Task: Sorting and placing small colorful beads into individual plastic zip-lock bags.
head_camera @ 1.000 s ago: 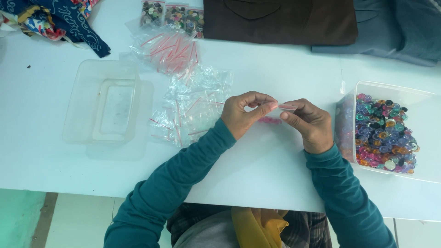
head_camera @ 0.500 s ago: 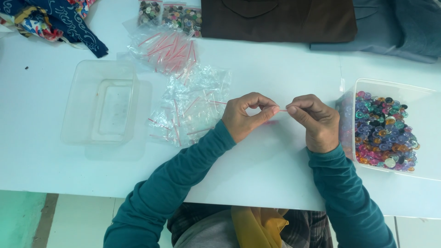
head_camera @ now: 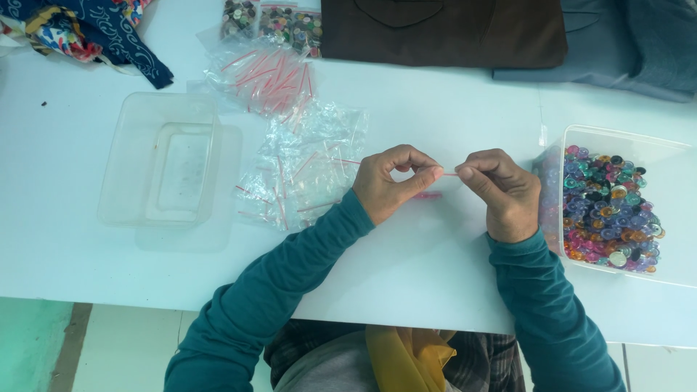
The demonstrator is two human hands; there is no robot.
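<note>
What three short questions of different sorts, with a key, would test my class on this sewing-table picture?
1. True or false: the clear tub on the person's left is full of buttons.
2. Which hands pinch the small plastic bag? A) left only B) right only C) both
3. Fill in: the coloured buttons lie in a tub beside the person's ____ hand.

Key
1. False: that tub holds no buttons.
2. C: the left hand and the right hand each grip one end of its top edge with their fingers.
3. Right.
</note>
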